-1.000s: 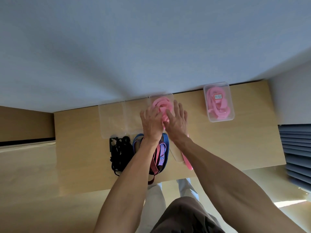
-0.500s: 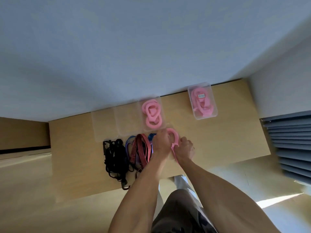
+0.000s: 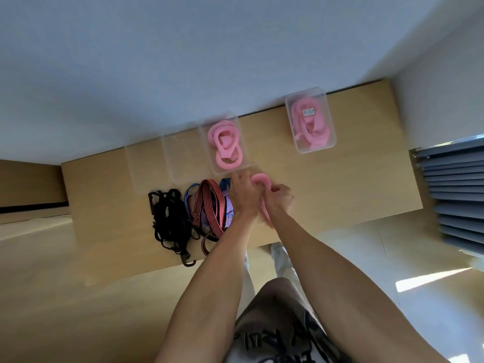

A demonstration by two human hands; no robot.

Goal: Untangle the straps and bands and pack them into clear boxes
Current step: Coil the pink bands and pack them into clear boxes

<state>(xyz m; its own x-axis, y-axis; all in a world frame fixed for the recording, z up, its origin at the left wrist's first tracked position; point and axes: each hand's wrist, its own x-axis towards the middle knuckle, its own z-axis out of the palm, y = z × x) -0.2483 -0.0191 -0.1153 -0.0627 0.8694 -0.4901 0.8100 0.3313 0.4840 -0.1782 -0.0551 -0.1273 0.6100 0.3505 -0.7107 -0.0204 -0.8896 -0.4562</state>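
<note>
Wooden surface (image 3: 340, 184) against a pale wall: both my hands, left (image 3: 245, 196) and right (image 3: 279, 199), grip a pink band (image 3: 260, 178) just below a clear box (image 3: 225, 145) holding coiled pink bands; tangled straps (image 3: 209, 205) lie left

Nothing here can be read with certainty. A small white label (image 3: 308, 112) with dark marks sits on the coiled pink rubber band (image 3: 311, 127) inside the lidded clear plastic box (image 3: 310, 119) at the far right of the light wooden table (image 3: 353, 184), but its characters are too blurred to make out. Dark lettering (image 3: 275, 339) crosses the person's grey shirt, seen upside down and illegible.
</note>
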